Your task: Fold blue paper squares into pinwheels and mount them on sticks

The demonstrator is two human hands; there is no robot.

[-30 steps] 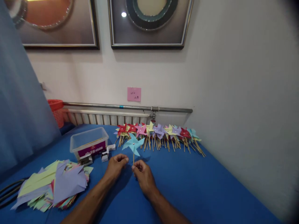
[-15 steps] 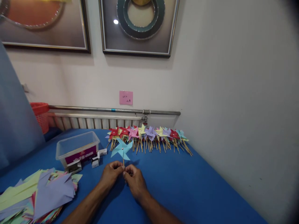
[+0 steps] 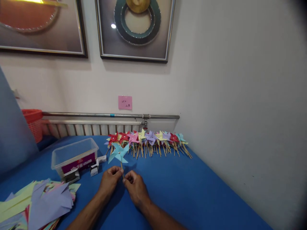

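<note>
A light blue paper pinwheel [image 3: 118, 153] stands upright on a thin wooden stick above the blue table [image 3: 182, 191]. My left hand [image 3: 109, 180] and my right hand [image 3: 134, 188] meet at the bottom of that stick, fingers pinched on it from either side. Behind it a row of finished pinwheels [image 3: 146, 139] in red, pink, yellow, purple and teal leans along the table's far edge, sticks pointing toward me.
A clear plastic box [image 3: 74, 155] with a purple label sits left of my hands, with small white boxes [image 3: 94, 167] beside it. A heap of coloured paper sheets [image 3: 38, 203] lies at the near left. A radiator and pipe [image 3: 107, 115] run along the wall; an orange basket [image 3: 32, 123] stands far left.
My hands have drawn together on the stick, the left now pinching it too. The view has swung to the right, so everything sits further left in the picture.
</note>
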